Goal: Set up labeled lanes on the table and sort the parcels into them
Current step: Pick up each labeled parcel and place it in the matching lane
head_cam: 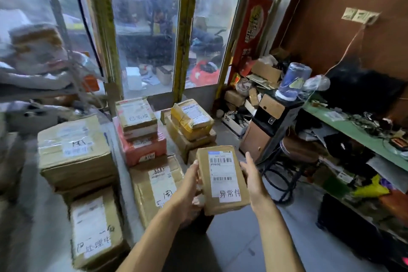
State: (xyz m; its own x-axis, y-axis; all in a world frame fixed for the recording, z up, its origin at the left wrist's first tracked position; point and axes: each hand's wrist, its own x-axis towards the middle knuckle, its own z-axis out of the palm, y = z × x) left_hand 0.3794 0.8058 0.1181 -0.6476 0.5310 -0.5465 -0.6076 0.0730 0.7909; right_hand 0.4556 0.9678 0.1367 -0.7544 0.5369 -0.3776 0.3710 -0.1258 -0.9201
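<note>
Head view: a small labelled parcel (223,180) is gripped at its sides by left hand (187,185) and right hand (254,178), above stacked parcels (141,137); its handwritten label should be matched before release.

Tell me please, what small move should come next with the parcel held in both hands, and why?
Probably set the small brown parcel down apart from the stacks. The left hand and right hand hold its sides, and its label reads 异常件, unlike the top box marked 已完成, so it seems to need its own lane.
</note>
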